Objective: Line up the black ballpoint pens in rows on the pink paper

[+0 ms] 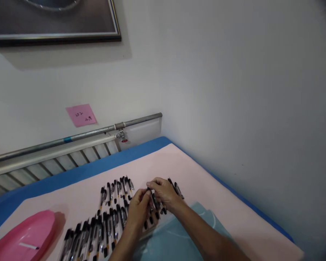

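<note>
two bare hands meet over a pink table cover point(152, 159), near the middle of the lower half of the view. the left hand point(138, 206) and right hand point(164, 192) both have fingertips pinched together on what looks like one black pen point(149, 189), held between them just above other pens. its finer details are too small to tell.

as for progress, many black-capped pens lie side by side: a far row point(108, 192), a longer near row point(105, 217) running to the lower left, and a few pens point(177, 189) right of the hands. much seems laid out; the pen in the fingers is not yet set down. how many remain cannot be told, as the hands and forearms hide part of the rows.

a pink plate point(46, 221) holding a white stick point(28, 246) stands at the lower left. a blue-green sheet point(176, 235) lies under the right forearm, near the pens.

the most room for moving seems to be beyond the hands, toward the table's blue edge point(141, 145). the wall point(233, 108) borders the right side; the near rows leave little space on the left.
</note>
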Demonstrator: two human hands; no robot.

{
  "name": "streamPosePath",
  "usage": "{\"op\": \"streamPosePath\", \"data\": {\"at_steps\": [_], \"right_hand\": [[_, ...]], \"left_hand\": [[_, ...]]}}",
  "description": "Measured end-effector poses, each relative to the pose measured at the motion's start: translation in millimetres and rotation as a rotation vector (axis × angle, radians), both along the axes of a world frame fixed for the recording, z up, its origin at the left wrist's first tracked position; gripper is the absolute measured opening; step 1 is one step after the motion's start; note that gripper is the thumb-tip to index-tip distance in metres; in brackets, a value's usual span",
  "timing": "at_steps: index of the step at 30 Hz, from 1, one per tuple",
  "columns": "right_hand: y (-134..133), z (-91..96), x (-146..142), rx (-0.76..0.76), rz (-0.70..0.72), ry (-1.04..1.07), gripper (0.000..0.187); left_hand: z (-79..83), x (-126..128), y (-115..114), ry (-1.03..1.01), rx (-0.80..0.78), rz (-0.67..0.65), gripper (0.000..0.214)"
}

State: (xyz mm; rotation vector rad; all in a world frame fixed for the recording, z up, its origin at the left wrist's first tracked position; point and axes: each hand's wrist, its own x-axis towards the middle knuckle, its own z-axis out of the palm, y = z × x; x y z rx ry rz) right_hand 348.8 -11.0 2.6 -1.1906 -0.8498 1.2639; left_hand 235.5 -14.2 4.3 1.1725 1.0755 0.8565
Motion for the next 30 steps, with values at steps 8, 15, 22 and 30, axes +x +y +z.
{"op": "streamPosePath", "data": {"at_steps": [8,15,22,30], "right_hand": [[22,-6.7,-14,-0.095,0.215,0.109,0.019],[20,-8.5,-22,-0.090,0.146,0.120,0.020],[18,-8.2,-20,-0.124,0.103,0.176,0.020],[7,-2.1,-15,-0.069,0.127,0.085,0.017]], "left_hand": [[-15.5,-21,14,-0.127,-0.167,0.020,0.035],[-12.6,-19,19,-0.205,-0.271,0.035,0.037],[-9.9,-17,18,-0.246,-0.317,0.018,0.040],[-1.4,-34,23,-0.239,-0.458,-0.197,0.034]]}}
